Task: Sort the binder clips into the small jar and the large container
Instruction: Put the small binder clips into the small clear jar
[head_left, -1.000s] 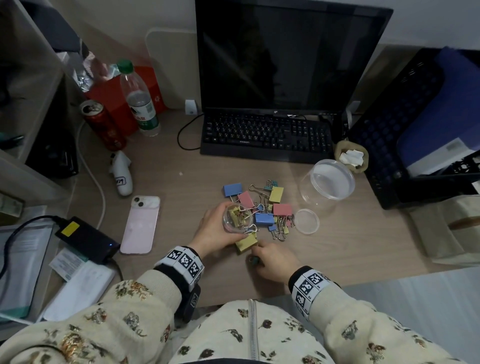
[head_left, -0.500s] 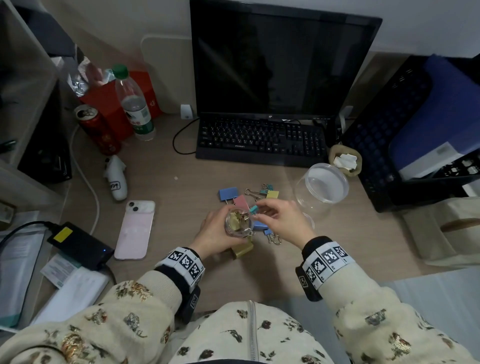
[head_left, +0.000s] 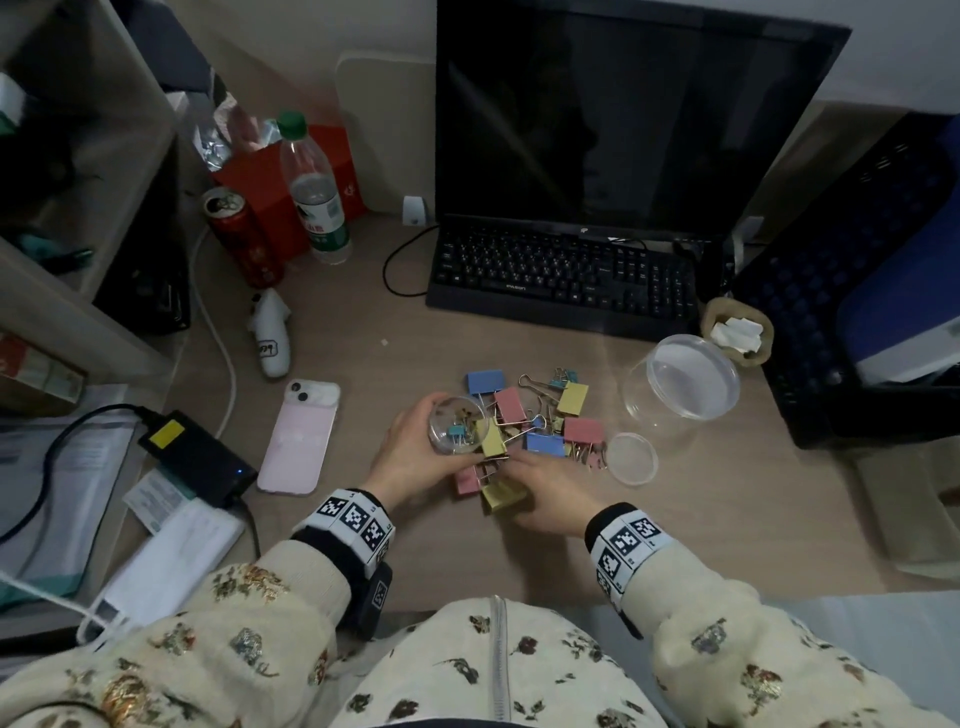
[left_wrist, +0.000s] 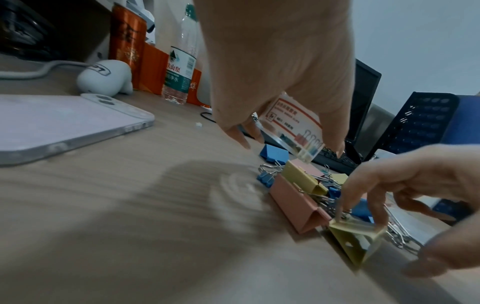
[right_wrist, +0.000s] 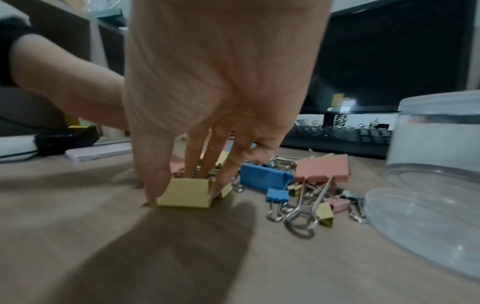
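Note:
My left hand (head_left: 415, 452) grips the small clear jar (head_left: 458, 425), held tilted just above the desk with several small clips inside; its label (left_wrist: 296, 123) shows in the left wrist view. My right hand (head_left: 519, 475) pinches a large yellow binder clip (head_left: 505, 493) that lies on the desk at the near edge of the pile; thumb and fingers (right_wrist: 155, 185) close on the same clip (right_wrist: 184, 197). Mixed large and small binder clips (head_left: 540, 415) in blue, pink and yellow lie behind it. The large clear container (head_left: 685, 382) stands open at the right.
A round clear lid (head_left: 631, 458) lies right of the pile. A pink phone (head_left: 300, 436) and a black charger (head_left: 197, 457) lie to the left, a keyboard (head_left: 563, 275) and monitor behind. A bottle (head_left: 318, 197), a can (head_left: 243, 236) and a black crate (head_left: 852, 291) stand around the edges.
Half a second ago my right hand was over the jar's mouth; it has come back toward me and closed on the large yellow clip. The left hand still holds the jar.

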